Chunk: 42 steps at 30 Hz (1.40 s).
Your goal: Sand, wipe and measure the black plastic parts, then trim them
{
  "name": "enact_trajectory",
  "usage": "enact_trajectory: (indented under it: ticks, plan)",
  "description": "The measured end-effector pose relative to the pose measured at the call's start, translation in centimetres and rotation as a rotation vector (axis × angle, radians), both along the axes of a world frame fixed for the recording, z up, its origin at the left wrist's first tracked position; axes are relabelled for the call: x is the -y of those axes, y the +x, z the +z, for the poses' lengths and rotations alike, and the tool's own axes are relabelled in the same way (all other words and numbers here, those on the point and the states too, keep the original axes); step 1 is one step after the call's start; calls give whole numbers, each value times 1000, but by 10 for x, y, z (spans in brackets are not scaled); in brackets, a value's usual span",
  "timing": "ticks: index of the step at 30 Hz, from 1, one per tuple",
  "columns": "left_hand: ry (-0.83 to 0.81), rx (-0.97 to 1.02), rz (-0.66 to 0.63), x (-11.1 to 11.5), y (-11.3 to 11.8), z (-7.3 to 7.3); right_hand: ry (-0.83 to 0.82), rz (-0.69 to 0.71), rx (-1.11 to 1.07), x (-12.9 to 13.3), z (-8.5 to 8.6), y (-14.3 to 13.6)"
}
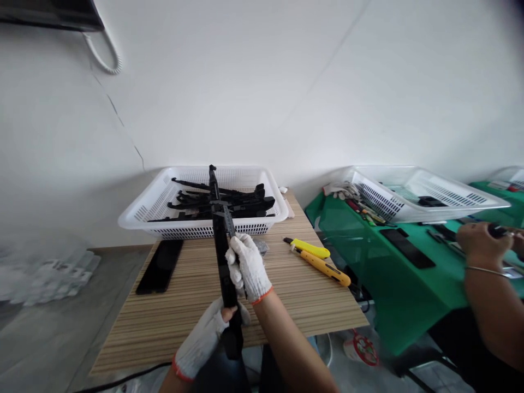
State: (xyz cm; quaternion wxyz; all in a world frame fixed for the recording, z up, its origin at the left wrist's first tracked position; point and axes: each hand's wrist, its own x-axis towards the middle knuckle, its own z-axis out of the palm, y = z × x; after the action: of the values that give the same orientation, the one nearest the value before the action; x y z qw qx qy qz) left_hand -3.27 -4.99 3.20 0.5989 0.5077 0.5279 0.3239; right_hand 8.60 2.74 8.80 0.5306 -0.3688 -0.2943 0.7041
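Observation:
A long black plastic part (221,245) stands nearly upright over the near half of the striped wooden table (180,305). My left hand (204,338), in a white knit glove, grips its lower end near the table's front edge. My right hand (248,267), also gloved, is closed around its middle. The part's top reaches up in front of a white perforated basket (143,210) that holds several similar black parts (241,202).
A flat black slab (160,266) lies left on the table, two yellow utility knives (319,259) right. A co-worker's hand (478,245) works over a green-covered table (393,284) with another white basket (426,191) and tools. White wall behind.

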Motion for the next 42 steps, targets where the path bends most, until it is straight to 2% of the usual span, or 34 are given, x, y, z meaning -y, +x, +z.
enact_trajectory:
  ticks: [6, 11, 15, 20, 24, 27, 31, 34, 38, 42]
  plan:
    - [3, 33, -42, 2, 0, 5, 42, 45, -116, 1, -4, 4]
    - [34, 24, -50, 1, 0, 1, 49, 76, -239, 2, -5, 7]
    - [40, 16, -46, -1, 0, -4, 35, 78, -254, 2, -6, 6]
    - [24, 14, -73, 1, -1, -1, 93, 57, -267, 6, 0, 11]
    - [-47, 122, -108, 5, -2, -1, 144, -37, -201, 26, 7, 32]
    - [-80, 214, -109, 7, -3, -6, 104, -4, -123, 55, 7, 52]
    - [-82, 213, -109, 6, -4, -12, -21, 32, -63, 99, -7, 62]
    - [-41, 176, -127, 4, -4, -7, -133, 49, -32, 121, -23, 54]
    - [37, 81, -138, 1, -2, 4, -194, -27, -14, 129, -38, 40]
    - [4, 96, -129, 0, 1, 12, -187, 83, 52, 125, -42, 34]
